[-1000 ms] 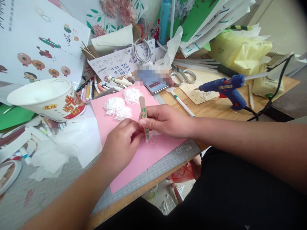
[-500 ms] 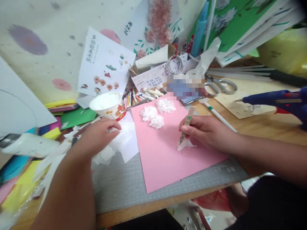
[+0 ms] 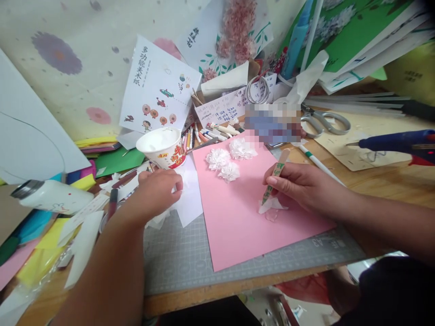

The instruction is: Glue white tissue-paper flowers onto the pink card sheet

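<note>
My right hand [image 3: 288, 181] grips a short pen-shaped stick [image 3: 276, 175] with a green pattern and a pale rounded end. Its lower tip presses into a small piece of white tissue paper [image 3: 271, 206] on the pink sheet [image 3: 234, 226]. A clear, shiny patch [image 3: 272, 216] shows just below that piece. Three ruffled white paper flowers [image 3: 229, 171] sit near the sheet's upper left. Over white tissue pieces [image 3: 159, 220], left of the sheet, my left hand [image 3: 161, 192] has its thumb and forefinger curled together. What lies between them is hidden.
A white paper bowl [image 3: 159, 147] stands behind my left hand. Pens [image 3: 214, 133] lie beyond the pink sheet, which rests on a grey cutting mat [image 3: 176, 258]. Scissors [image 3: 326, 123] and a blue glue gun [image 3: 394, 141] are at right; a white bottle [image 3: 50, 195] lies at left.
The view has shifted, moving the scene slightly to the right. My left thumb and forefinger have curled closer together. My right hand keeps the stick on the same tissue piece.
</note>
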A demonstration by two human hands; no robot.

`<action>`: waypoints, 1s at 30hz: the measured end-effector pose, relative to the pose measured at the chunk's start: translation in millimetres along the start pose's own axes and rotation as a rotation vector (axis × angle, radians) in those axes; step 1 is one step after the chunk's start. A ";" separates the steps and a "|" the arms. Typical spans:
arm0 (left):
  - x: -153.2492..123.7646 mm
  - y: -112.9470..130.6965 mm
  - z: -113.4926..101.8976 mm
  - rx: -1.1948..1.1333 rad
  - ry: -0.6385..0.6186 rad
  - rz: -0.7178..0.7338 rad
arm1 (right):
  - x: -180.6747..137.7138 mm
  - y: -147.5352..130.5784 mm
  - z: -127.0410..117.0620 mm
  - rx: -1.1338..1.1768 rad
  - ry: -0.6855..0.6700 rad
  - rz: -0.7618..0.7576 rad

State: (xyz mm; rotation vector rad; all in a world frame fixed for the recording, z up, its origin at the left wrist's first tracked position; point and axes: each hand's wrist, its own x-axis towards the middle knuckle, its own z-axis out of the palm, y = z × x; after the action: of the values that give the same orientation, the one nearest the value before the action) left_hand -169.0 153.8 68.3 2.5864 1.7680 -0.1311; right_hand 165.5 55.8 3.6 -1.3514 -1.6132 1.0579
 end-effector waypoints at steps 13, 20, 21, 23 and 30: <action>-22.6 96.0 20.5 -0.479 0.055 0.244 | 6.2 -24.3 -1.3 -0.039 -0.008 0.014; -28.1 111.1 28.0 -0.610 0.046 0.296 | 6.6 -29.7 -3.2 -0.018 -0.022 0.001; -29.8 112.9 28.7 -0.624 0.046 0.318 | 6.7 -29.9 -3.3 -0.020 -0.022 -0.007; -33.8 118.1 30.7 -0.627 0.059 0.385 | 7.3 -29.4 -3.3 -0.038 -0.015 -0.029; -39.2 133.3 37.5 -0.567 0.144 0.493 | 8.5 -22.8 -1.7 -0.020 -0.003 -0.070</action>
State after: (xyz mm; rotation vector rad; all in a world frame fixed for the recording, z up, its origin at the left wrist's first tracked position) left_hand -61.6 66.8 28.2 2.5226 0.9396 0.4911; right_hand 157.8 62.2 25.9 -1.2979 -1.6655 1.0053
